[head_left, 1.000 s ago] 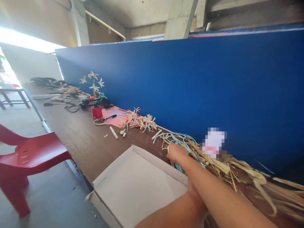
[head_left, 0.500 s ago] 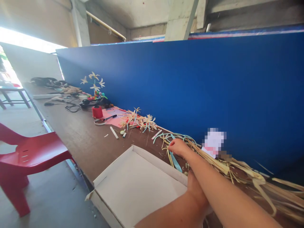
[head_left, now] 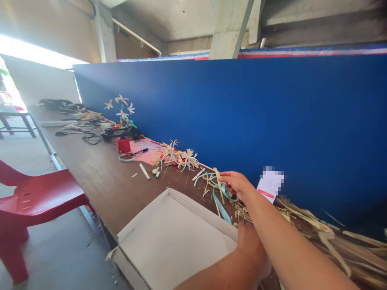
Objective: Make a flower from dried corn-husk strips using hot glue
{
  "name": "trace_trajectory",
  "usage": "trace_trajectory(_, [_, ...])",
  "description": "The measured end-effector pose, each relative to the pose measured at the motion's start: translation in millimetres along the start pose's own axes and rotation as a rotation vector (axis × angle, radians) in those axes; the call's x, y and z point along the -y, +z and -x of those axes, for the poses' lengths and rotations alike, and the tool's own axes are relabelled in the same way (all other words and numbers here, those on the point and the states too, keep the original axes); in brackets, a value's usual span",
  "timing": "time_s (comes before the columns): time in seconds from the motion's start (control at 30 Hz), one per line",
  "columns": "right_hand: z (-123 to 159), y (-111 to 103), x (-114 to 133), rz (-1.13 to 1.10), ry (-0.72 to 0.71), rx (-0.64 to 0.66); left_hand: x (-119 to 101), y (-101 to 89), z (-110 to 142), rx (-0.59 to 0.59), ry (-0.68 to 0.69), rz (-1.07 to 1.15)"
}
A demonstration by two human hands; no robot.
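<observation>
My right hand (head_left: 236, 184) reaches over the far side of the table, fingers pinched on a pale yellow dried leaf strip (head_left: 218, 179) that stands up from the fingertips. Light blue ribbon (head_left: 222, 207) curls beneath it among other strips. Lower down, my left hand (head_left: 249, 237) rests by the right corner of a shallow white box (head_left: 178, 237), partly behind my right forearm. Its fingers are hidden, so I cannot make out what they hold. Small straw scraps (head_left: 242, 212) lie between the two hands.
Long dried strips (head_left: 320, 225) spread along the right. Leaf flowers (head_left: 187, 159), a marker (head_left: 144, 171), a red thread spool (head_left: 123, 145) and pink paper (head_left: 142, 157) lie to the left. A blue partition (head_left: 242, 112) borders the table's back; a red chair (head_left: 45, 193) stands at the left.
My right hand has lifted a leaf strip out of the pile, moving slightly up and right. More of the blue ribbon and straw scraps now shows. The left hand stays almost in place.
</observation>
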State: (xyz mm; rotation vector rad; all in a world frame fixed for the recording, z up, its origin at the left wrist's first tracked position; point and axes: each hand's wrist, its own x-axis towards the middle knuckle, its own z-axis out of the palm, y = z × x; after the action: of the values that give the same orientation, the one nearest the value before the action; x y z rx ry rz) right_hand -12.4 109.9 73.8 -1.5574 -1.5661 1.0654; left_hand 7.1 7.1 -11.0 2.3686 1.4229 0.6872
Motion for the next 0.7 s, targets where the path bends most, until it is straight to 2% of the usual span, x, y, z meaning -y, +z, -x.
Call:
trace_trajectory(0.13, [29, -34, 13, -0.310, -0.039, -0.023, -5, -3.4, 1, 0.148, -0.037, -0.189])
trace_trajectory(0.23, [60, -61, 12, -0.483, -0.071, -0.051, -9, -6.6, 1, 0.137, -0.064, -0.222])
trace_trajectory(0.3, [83, -78, 4, -0.647, -0.075, -0.064, -9, -9.3, 3, 0.084, -0.076, -0.200])
trace_trajectory(0.4, [119, -99, -19, -0.755, -0.083, -0.155, -7, -13.0, 5, 0.028, -0.070, -0.160])
trace_trajectory(0.5, [149, -113, -51, -0.862, -0.066, -0.258, -6, -15.5, 7, -0.057, -0.041, -0.103])
trace_trajectory(0.63, [171, -118, -96, -0.959, -0.022, -0.300, -7, -16.2, 8, -0.240, -0.049, 0.075])
trace_trajectory(0.7, [173, -115, -113, -0.943, -0.002, -0.323, -8, -14.8, 8, -0.238, -0.031, 0.253])
